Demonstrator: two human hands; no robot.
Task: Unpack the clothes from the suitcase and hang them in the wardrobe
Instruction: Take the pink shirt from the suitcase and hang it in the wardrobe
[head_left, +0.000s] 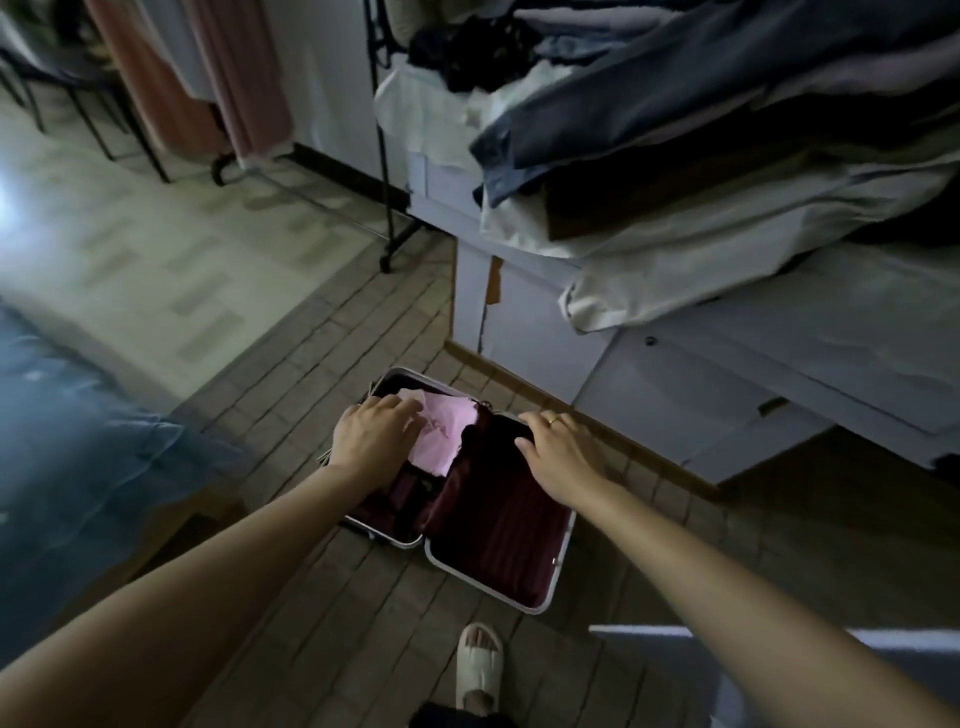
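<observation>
The suitcase (540, 582) lies open on the floor (322, 332) near my foot. My left hand (371, 441) rests, fingers curled, on the pink garment (447, 431) in its left half; my right hand (558, 457) presses spread fingers on the dark lining.

- A pale slipper (479, 670) on a foot stands on the plank floor (363, 623), below and between the left hand (371, 441) and the right hand (563, 452).
- Rumpled blue bedding (78, 457) lies well out to the left of the left hand.
- A white cabinet (675, 395) with drawers stands just beyond the right hand.
- A heap of blue, white and dark fabrics (701, 156) lies on top of it, far above the right hand.
- A black metal stand (387, 171) rises beyond the left hand.
- Pink cloth (234, 78) hangs farther off, up and to the left.
</observation>
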